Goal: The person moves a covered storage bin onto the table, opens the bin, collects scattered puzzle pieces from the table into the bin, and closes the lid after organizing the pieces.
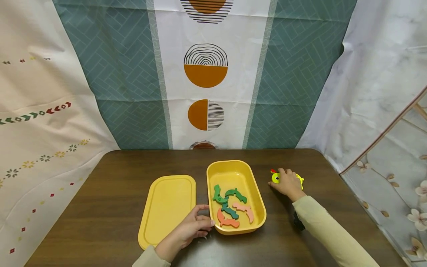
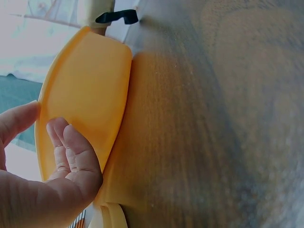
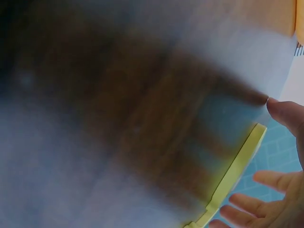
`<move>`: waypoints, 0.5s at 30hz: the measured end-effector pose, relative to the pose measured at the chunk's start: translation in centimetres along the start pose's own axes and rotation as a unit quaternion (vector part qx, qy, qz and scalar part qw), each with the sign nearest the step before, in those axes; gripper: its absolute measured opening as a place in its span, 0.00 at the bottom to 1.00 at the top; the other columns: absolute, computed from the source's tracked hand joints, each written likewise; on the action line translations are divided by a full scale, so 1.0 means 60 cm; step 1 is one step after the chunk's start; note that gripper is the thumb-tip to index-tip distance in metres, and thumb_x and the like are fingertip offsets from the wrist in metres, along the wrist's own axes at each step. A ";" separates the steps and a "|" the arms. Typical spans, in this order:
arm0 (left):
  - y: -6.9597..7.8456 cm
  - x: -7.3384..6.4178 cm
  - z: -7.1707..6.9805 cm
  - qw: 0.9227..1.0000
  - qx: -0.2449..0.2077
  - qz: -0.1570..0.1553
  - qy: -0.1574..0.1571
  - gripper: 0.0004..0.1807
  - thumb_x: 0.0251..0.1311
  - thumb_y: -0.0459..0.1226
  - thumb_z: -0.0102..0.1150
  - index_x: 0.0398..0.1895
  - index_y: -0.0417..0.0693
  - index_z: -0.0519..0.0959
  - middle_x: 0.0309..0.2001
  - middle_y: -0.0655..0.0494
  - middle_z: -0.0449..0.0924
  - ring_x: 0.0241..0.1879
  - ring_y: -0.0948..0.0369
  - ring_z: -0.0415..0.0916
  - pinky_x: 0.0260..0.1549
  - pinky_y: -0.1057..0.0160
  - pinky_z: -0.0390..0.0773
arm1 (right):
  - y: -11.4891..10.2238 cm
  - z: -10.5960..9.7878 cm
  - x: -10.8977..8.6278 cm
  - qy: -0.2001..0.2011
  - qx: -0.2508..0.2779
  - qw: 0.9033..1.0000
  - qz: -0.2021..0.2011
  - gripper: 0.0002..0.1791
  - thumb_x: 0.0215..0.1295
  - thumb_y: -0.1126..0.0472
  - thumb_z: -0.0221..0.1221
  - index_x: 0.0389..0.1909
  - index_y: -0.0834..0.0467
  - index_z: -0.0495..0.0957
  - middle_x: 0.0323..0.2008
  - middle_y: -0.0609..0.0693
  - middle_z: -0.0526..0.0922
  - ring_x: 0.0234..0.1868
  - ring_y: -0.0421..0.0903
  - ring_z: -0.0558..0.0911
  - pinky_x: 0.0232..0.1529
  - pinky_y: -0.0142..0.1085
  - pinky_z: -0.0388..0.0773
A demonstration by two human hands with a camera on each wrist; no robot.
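A yellow plastic tub (image 1: 238, 167) stands mid-table, holding several flat, curved, knobbed toy pieces: green (image 1: 236, 195), teal (image 1: 229, 210), light pink (image 1: 245, 210) and coral (image 1: 227, 221). My left hand (image 1: 195, 225) holds the tub's near left corner, its thumb at the rim and the other fingers loosely bent beside the wall. Toward the right side lies a flat yellow duck-shaped toy (image 1: 275, 178) with a red beak and a dark eye. Over its middle is my right hand (image 1: 288, 184); in the right wrist view the fingers are spread and the thumb stands apart from the toy's edge (image 3: 232, 178).
Left of the tub a yellow lid (image 1: 168, 207) lies flat on the dark brown wooden table (image 1: 110, 218). Patterned curtains (image 1: 123, 74) hang behind the table and at both sides. A black strap (image 1: 298, 221) is on the right wrist.
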State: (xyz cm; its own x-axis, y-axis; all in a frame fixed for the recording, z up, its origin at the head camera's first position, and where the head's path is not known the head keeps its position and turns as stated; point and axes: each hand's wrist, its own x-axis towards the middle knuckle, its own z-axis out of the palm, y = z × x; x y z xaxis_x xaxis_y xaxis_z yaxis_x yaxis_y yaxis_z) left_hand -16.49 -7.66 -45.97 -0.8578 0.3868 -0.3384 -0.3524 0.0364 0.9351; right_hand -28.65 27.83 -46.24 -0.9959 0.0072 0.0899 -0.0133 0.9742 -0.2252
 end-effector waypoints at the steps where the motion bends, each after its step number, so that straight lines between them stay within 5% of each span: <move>1: 0.000 0.000 0.000 1.000 0.000 0.000 0.000 0.36 0.54 0.37 0.60 0.62 0.41 0.53 0.34 0.55 0.75 0.29 0.64 0.72 0.28 0.68 0.75 | 0.001 0.000 0.000 0.000 0.001 1.000 0.001 0.39 0.51 0.43 0.61 0.55 0.67 0.67 0.47 0.71 0.70 0.45 0.64 0.70 0.41 0.57 0.72; 15: 0.003 0.001 0.000 1.000 -0.002 0.002 -0.012 0.36 0.55 0.37 0.59 0.62 0.40 0.52 0.30 0.58 0.76 0.27 0.64 0.74 0.29 0.67 0.75 | 0.008 0.003 0.004 -0.008 0.007 1.000 0.008 0.38 0.53 0.46 0.60 0.55 0.70 0.65 0.44 0.71 0.72 0.43 0.64 0.73 0.43 0.57 0.74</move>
State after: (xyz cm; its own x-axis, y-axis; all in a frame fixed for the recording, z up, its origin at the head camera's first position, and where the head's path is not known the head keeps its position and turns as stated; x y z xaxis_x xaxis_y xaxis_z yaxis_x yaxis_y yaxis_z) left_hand -16.63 -7.65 -45.83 -0.8499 0.4088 -0.3326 -0.3513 0.0310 0.9358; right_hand -28.91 28.24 -46.47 -0.9973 0.0193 0.0712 0.0017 0.9708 -0.2400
